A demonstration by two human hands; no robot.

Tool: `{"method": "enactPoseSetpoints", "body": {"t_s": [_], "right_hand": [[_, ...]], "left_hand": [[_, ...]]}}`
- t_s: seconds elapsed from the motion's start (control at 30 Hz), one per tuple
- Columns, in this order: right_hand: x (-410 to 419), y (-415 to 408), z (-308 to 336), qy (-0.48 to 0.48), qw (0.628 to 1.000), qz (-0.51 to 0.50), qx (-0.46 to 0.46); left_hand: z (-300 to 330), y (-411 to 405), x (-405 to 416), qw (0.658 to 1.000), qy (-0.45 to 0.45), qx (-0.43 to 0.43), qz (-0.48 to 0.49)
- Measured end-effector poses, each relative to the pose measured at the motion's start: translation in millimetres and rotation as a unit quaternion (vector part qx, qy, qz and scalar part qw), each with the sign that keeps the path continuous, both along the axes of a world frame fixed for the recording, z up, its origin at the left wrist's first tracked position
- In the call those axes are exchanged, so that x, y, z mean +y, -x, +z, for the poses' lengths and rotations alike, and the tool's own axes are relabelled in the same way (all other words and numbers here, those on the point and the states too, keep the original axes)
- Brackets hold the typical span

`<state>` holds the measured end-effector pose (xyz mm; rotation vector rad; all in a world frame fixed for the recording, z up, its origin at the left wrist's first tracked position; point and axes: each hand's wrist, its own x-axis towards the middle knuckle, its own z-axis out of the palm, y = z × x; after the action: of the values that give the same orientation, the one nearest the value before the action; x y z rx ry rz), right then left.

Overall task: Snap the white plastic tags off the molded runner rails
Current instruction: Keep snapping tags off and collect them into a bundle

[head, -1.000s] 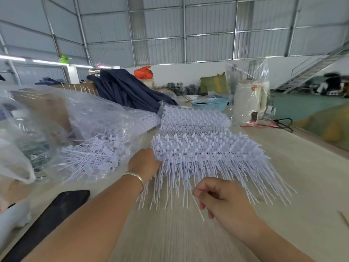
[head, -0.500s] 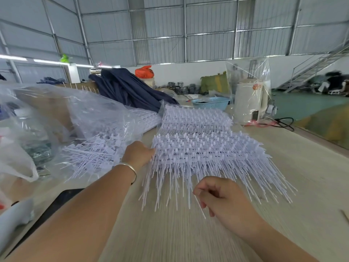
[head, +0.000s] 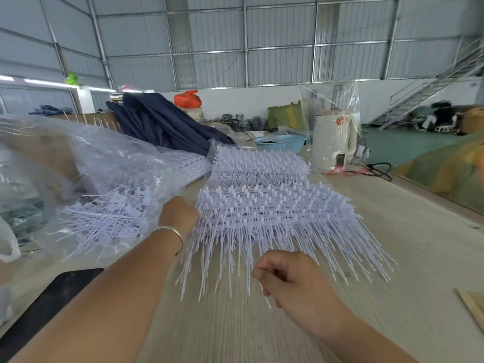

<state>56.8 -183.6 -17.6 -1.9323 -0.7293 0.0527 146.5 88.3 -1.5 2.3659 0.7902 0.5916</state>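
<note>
White plastic rails point(head: 262, 205) run left-right mid-frame; my left hand point(head: 179, 213) grips their left end, right hand point(head: 290, 279) pinches one tag stem point(head: 267, 299) below.

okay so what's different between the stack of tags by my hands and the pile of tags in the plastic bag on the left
The stack of tags lies bare on the table; the pile of tags sits inside a clear plastic bag. The stack's tags are lined up in rows on rails with tails pointing one way; the pile's tags lie loose and crisscrossed. The left hand holds the stack's edge; nothing touches the pile. Both are white plastic.
</note>
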Motion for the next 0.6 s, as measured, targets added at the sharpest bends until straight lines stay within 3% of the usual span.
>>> {"method": "enactPoseSetpoints", "body": {"t_s": [0.07,0.17,0.2,0.27,0.3,0.37,0.43,0.6], "right_hand": [[1,0,-1,0.002,1.0,0.001,-0.003],[2,-1,-3,0.004,1.0,-0.001,0.0],[2,-2,-3,0.0,1.0,-0.001,0.006],[1,-3,-3,-0.008,1.0,-0.005,0.012],[1,-3,-3,-0.008,1.0,-0.013,0.007],[0,-4,-3,-0.011,0.999,-0.043,-0.005],[-1,-6,-2,-0.038,0.996,-0.079,0.0],[-3,-8,6,-0.182,0.972,-0.128,0.078]], "left_hand": [[4,0,0,1.0,-0.002,-0.014,0.005],[21,-4,-8,0.992,0.121,-0.043,-0.013],[29,-6,-11,0.974,0.213,-0.071,-0.036],[47,-2,-22,0.887,0.42,-0.172,-0.086],[54,3,-25,0.849,0.474,-0.204,-0.112],[67,20,-35,0.84,0.467,-0.195,-0.193],[75,40,-41,0.847,0.429,-0.129,-0.287],[72,85,-44,0.852,0.302,-0.006,-0.428]]}}
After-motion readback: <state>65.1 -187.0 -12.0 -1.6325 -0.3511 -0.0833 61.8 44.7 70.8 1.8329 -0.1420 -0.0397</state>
